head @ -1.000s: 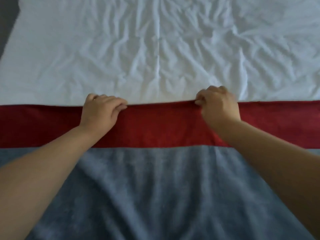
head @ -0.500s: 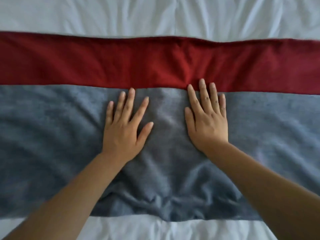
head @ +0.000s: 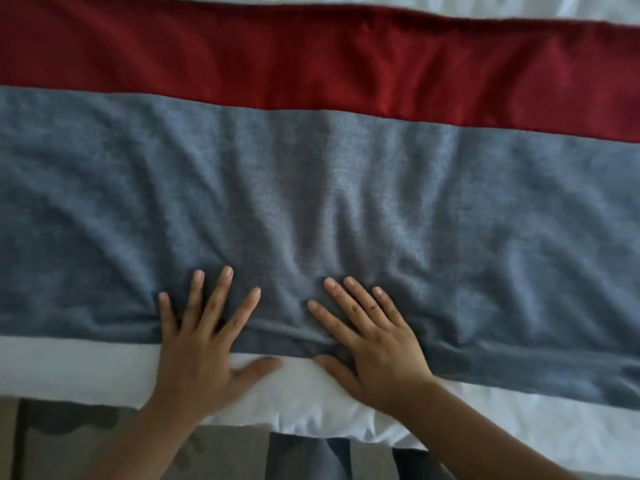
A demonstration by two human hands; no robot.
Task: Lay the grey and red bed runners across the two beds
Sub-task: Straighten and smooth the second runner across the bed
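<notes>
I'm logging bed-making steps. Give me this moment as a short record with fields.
grey runner: across the sheet, wrinkled mid-span
red runner: beyond the grey, edges touching
left hand: flat, fingers spread, on grey's near edge
right hand: flat, fingers spread, same edge

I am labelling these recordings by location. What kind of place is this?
Most likely a hotel or guest bedroom. A red runner and a grey runner lie side by side across a white bed sheet, and the left hand and right hand press flat on the grey one.
</notes>
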